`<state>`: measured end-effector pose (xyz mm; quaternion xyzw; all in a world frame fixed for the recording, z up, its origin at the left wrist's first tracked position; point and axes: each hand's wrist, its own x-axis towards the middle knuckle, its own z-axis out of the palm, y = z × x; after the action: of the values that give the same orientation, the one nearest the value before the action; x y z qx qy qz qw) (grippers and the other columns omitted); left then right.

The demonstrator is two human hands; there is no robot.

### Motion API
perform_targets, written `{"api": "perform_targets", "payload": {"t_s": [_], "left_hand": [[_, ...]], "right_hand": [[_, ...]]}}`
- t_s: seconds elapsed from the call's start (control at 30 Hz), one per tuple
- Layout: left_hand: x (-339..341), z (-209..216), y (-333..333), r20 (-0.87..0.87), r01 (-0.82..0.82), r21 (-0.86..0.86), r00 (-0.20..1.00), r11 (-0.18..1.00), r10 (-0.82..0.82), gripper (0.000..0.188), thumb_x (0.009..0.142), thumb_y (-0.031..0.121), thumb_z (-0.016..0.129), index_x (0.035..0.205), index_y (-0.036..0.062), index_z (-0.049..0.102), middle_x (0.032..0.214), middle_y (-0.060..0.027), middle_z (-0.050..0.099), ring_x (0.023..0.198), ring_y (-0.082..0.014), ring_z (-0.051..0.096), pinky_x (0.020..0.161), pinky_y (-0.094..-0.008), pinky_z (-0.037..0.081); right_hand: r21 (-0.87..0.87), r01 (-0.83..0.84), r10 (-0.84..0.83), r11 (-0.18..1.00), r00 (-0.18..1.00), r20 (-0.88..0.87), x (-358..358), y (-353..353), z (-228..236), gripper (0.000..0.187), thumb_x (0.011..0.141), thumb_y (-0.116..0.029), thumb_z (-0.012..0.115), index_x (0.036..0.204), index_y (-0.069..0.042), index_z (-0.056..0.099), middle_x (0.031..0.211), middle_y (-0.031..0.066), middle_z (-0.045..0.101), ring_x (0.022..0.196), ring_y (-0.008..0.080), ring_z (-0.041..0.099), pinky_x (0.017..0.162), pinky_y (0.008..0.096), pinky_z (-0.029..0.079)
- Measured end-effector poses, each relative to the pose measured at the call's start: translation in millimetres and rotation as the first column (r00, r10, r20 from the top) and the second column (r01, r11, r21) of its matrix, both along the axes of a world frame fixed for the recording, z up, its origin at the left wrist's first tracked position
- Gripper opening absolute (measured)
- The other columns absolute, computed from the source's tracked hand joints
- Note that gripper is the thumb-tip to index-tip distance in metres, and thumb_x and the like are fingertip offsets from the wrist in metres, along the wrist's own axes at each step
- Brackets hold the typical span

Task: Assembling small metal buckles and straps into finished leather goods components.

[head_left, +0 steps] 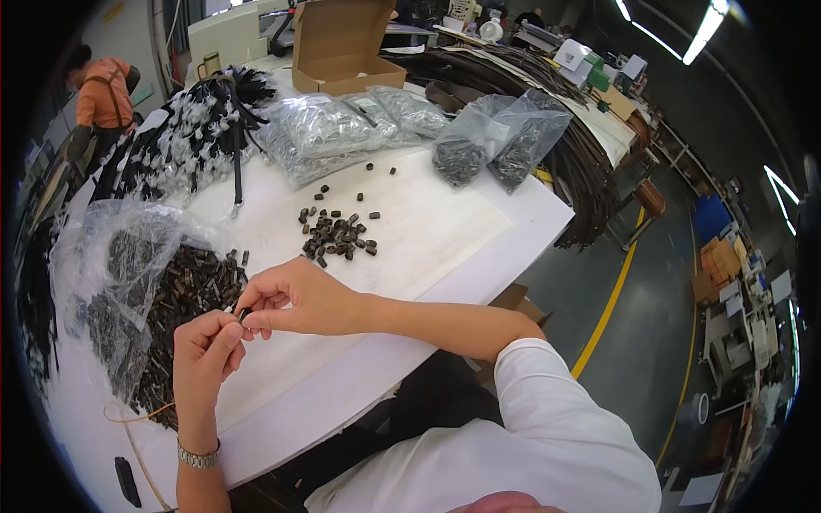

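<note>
My left hand and my right hand meet over the near left part of the white table. Between their fingertips is a small dark belt loop, pinched from both sides and mostly covered by the fingers. Just left of the hands lies a large heap of small dark brown strips or loops, spilling from a clear plastic bag. Beyond my right hand, a smaller pile of dark ring-shaped belt loops sits on the tabletop, with several strays around it.
Bundled black belts lie at the far left, beside filled clear bags and an open cardboard box. Two bags of dark pieces sit near the right corner. Long brown straps hang behind. A person in orange stands far left.
</note>
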<state>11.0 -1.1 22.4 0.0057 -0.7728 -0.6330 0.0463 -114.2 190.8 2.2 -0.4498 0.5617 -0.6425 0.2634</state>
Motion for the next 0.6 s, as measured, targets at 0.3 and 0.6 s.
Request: {"api": "perform_targets", "payload": {"t_s": [0.3,0.6], "left_hand": [[-9,-8,5,0.036,0.019,-0.067,0.999,0.998,-0.016,0.022,0.102,0.016,0.066,0.087,0.0012,0.072,0.06,0.0021,0.058,0.047,-0.001,0.041,0.043,-0.0196,0.026],[-11,-19,-6,0.127,0.086,0.239,0.985,0.967,-0.119,0.025,0.103,0.017,0.063,0.087,-0.0002,0.071,0.059,0.0016,0.055,0.045,-0.0021,0.039,0.042,-0.0197,0.024]], "right_hand": [[0.079,0.032,-0.027,0.996,0.997,-0.069,-7,6,-9,0.011,0.098,-0.005,0.069,0.102,0.005,0.067,0.083,0.0071,0.071,0.07,0.0107,0.068,0.067,0.0258,0.054],[0.115,0.071,-0.045,0.991,0.976,-0.212,-10,3,-11,0.012,0.099,-0.009,0.069,0.093,0.001,0.067,0.076,0.0048,0.07,0.066,0.0095,0.067,0.061,0.0256,0.053]]}}
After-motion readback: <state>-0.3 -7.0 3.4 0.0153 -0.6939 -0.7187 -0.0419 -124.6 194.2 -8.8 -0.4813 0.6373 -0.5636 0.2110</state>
